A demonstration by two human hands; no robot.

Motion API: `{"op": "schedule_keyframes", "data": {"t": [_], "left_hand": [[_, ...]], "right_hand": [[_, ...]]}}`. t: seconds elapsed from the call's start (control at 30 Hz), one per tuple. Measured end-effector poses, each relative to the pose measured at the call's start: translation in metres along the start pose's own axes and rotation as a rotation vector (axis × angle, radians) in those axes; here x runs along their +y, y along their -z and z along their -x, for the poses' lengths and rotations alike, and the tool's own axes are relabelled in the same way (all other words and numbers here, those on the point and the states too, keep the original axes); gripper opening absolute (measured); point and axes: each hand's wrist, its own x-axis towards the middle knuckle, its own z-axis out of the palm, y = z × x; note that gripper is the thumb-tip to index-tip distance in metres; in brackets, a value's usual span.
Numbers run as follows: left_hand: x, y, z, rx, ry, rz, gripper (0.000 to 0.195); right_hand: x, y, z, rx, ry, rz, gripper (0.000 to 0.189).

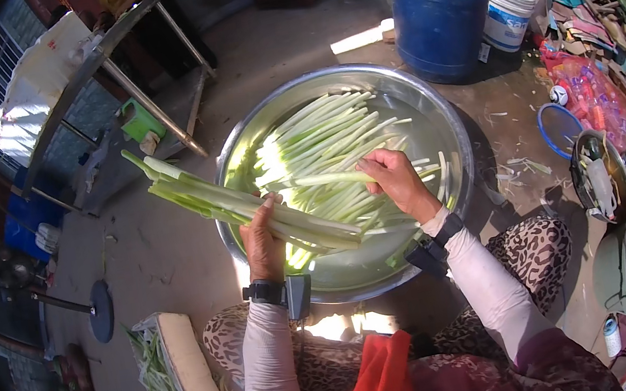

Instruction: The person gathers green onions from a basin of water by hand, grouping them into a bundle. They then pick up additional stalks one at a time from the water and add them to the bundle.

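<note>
My left hand (264, 240) grips a bunch of thick green-and-white scallion stalks (210, 195), slanting over the near left rim of a wide metal basin (457, 131). Between the thumb and fingers of my right hand (398, 179) is the end of a single pale stalk (323, 179). That stalk lies level above the basin, its other end near my left hand. Below, many trimmed scallion stalks (323, 139) rest side by side in shallow water inside the basin. Both wrists wear dark bands with small boxes attached.
Beyond the basin stand a blue plastic barrel (440, 12) and a white bucket (507, 14). A foam box (193, 365) of green trimmings sits at the lower left. Upper left is a metal-legged table (119, 78) with a person behind it. Scraps and bottles (596, 98) line the right side.
</note>
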Motion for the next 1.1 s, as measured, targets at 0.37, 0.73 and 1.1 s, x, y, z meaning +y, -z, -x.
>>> {"op": "schedule_keyframes", "data": {"t": [0.37, 0.73, 1.1], "left_hand": [[-0.020, -0.023, 0.017, -0.221, 0.103, -0.351, 0.028], [-0.027, -0.046, 0.031, -0.218, 0.099, -0.314, 0.029], [0.000, -0.018, 0.012, -0.064, 0.041, -0.080, 0.028]], "right_hand": [[-0.037, -0.038, 0.011, -0.154, 0.085, 0.420, 0.034], [-0.031, -0.054, 0.013, -0.298, -0.010, -0.005, 0.034], [0.023, -0.036, 0.012, -0.338, 0.076, 0.478, 0.056]]}}
